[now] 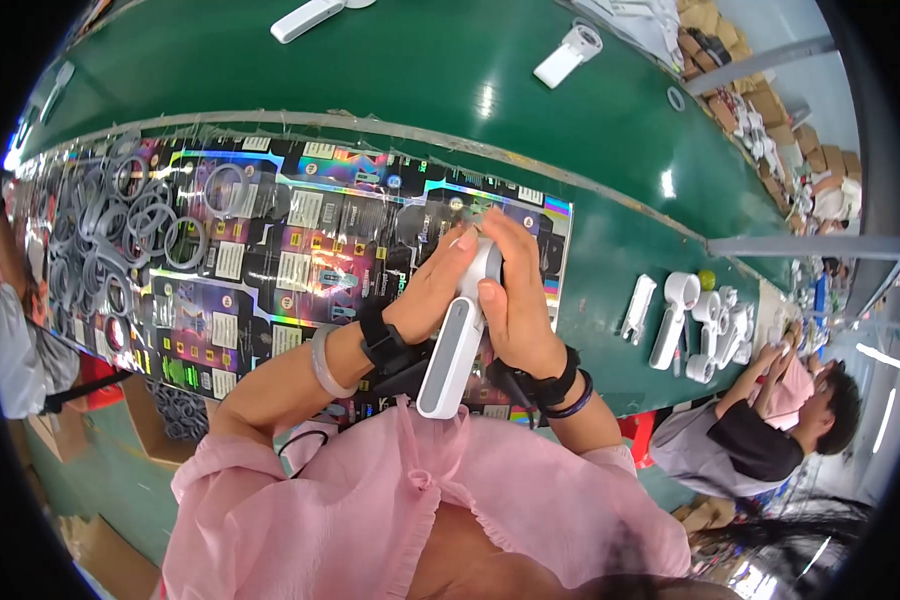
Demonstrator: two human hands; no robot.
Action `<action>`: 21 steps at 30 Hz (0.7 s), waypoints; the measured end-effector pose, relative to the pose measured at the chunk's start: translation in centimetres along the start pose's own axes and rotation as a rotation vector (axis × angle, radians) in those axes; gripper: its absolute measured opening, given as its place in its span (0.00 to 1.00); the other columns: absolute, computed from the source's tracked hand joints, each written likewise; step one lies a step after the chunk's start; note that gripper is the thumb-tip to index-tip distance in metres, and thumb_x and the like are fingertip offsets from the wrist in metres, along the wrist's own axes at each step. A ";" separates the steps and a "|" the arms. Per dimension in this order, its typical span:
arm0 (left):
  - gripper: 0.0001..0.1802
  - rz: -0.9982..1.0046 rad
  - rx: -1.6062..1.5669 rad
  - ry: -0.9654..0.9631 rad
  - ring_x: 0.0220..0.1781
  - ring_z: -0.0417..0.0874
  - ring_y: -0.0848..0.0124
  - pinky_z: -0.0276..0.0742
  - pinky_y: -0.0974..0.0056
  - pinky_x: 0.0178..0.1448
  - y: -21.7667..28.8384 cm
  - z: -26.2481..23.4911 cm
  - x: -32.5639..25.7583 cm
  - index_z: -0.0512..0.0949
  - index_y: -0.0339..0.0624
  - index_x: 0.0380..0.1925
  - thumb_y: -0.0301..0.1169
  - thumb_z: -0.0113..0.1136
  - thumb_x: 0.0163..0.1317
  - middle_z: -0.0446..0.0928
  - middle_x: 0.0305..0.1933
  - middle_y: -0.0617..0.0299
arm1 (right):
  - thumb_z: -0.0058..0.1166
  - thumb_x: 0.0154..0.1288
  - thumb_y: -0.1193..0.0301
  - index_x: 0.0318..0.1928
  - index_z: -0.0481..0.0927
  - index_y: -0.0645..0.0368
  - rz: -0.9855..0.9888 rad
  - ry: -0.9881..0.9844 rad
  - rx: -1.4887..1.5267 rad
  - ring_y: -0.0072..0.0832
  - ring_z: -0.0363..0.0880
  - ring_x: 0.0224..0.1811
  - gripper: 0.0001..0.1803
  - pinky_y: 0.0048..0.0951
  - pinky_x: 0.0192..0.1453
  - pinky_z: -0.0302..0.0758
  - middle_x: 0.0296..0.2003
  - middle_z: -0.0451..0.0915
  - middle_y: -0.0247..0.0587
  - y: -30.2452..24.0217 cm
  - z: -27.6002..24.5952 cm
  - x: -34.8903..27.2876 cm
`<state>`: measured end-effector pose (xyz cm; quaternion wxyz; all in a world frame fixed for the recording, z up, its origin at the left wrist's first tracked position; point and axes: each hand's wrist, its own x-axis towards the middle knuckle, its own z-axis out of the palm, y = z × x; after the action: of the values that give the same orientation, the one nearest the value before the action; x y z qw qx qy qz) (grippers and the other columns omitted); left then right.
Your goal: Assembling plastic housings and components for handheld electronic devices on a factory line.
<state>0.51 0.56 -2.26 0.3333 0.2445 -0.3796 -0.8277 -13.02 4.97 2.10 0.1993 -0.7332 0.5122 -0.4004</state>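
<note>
Close to my chest I hold a white handheld fan [454, 350], its round head between my palms and its long handle, with a grey strip, slanting down toward me. My left hand [436, 285] presses on the head from the left, fingers pointing away from me. Against the head's other side lies my right hand [517, 295], fingers curved along it and thumb near the top of the handle. Most of the head is covered by my hands. Beneath them are dark printed packaging sheets [300, 225] under a shiny clear film. Many loose grey rings [150, 216] are heaped on their left part.
Several white fans and parts [675, 320] lie on the green table to the right, near a co-worker [760, 425]. Beyond a raised strip [410, 128], more fans [567, 57] rest on a green surface. A cardboard box [155, 425] of grey rings stands low at left.
</note>
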 end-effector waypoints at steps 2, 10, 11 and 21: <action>0.27 -0.025 -0.063 0.038 0.43 0.72 0.77 0.70 0.69 0.46 0.0 0.2 0.2 0.67 0.46 0.57 0.54 0.36 0.73 0.71 0.43 0.66 | 0.40 0.73 0.60 0.64 0.61 0.66 0.087 0.009 0.058 0.51 0.63 0.63 0.27 0.43 0.68 0.59 0.61 0.63 0.59 0.4 0.5 0.0; 0.22 0.057 -0.040 0.066 0.37 0.71 0.80 0.70 0.72 0.39 -0.6 -0.7 1.0 0.68 0.47 0.47 0.53 0.40 0.73 0.69 0.38 0.68 | 0.40 0.73 0.63 0.63 0.61 0.66 0.051 -0.072 0.053 0.49 0.63 0.62 0.25 0.41 0.69 0.57 0.59 0.64 0.58 1.3 0.6 0.8; 0.22 0.027 -0.138 0.043 0.35 0.72 0.81 0.71 0.72 0.37 -0.7 -0.6 1.1 0.69 0.47 0.47 0.54 0.40 0.72 0.70 0.37 0.68 | 0.40 0.73 0.62 0.63 0.60 0.66 0.044 -0.114 0.043 0.49 0.62 0.62 0.25 0.41 0.69 0.57 0.59 0.63 0.57 1.3 0.4 1.0; 0.30 -0.206 -0.458 -0.121 0.26 0.78 0.77 0.73 0.71 0.26 2.4 -1.1 1.2 0.73 0.51 0.46 0.63 0.35 0.68 0.77 0.30 0.68 | 0.16 0.73 0.41 0.69 0.57 0.61 0.510 -0.264 0.786 0.35 0.64 0.65 0.41 0.35 0.68 0.61 0.63 0.67 0.46 1.2 -2.4 4.5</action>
<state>1.33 -2.00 -1.16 0.2703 0.1500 -0.1745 -0.9349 -14.96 0.65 4.45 0.6162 -0.4978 0.4559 -0.4058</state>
